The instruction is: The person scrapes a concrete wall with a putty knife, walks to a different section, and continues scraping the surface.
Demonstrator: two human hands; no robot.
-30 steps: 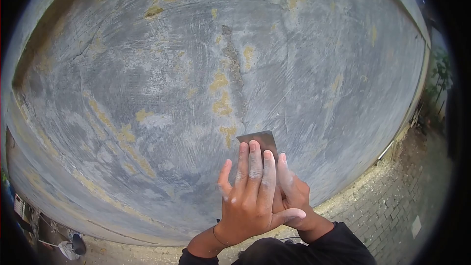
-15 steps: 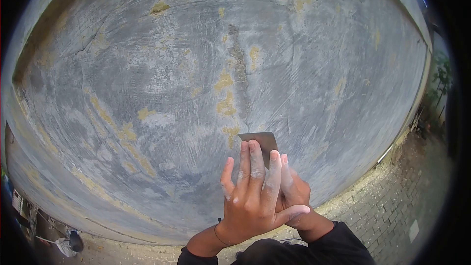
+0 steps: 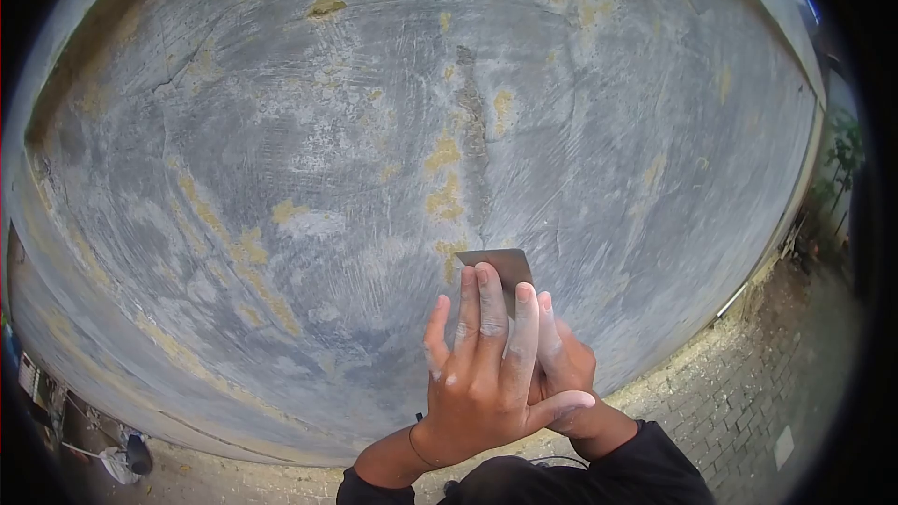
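A thin metal scraper blade (image 3: 505, 265) lies against a grey, scuffed wall (image 3: 355, 178), just right of a small yellow patch. My left hand (image 3: 482, 369) has its fingers stretched out and spread, the middle ones resting on the blade; whitish dust coats them. Behind it, my right hand (image 3: 569, 369) is closed around the lower part of the scraper, whose handle is hidden by the hands. Above the blade runs a rough vertical gouge (image 3: 474, 117) in the wall, with yellow patches (image 3: 443, 196) beside it.
Brick-patterned paving (image 3: 720, 411) runs along the wall's foot at right, dusted pale near the base. A white and dark object (image 3: 126, 460) sits on the ground at lower left. Green plants (image 3: 845, 154) stand beyond the wall's right edge.
The wall marks have shifted slightly right in view, while both hands and the scraper stay almost where they were in the picture. The hold on the scraper looks the same.
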